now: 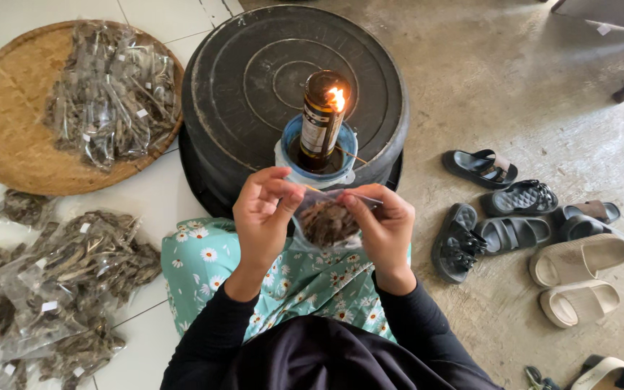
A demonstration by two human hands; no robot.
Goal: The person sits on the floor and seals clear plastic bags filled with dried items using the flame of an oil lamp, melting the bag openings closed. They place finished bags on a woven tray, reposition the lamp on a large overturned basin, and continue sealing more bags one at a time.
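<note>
Both hands, left hand [263, 214] and right hand [383, 230], are pinching the top of a clear bag [328, 220] of dried brown pieces above the lap. Beyond, a bottle lamp [323, 119] is burning in a blue cup [313, 160] on an overturned black tub [254, 79]. Filled bags [113, 94] are lying on a woven tray [9, 123] at the floor's far left.

held bag [328, 220]: we see clear plastic, brown contents, pinched between both hands
tray bags [113, 94]: clear packets, small white labels
floor bags [52, 285]: same, piled left
bottle label [317, 130]: pale, on brown bottle

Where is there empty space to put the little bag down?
Bare white tile lies between the woven tray and the black tub. Bare concrete lies beyond the sandals. The floor at left is crowded with packed bags, and the tub top holds a burning bottle lamp.
</note>
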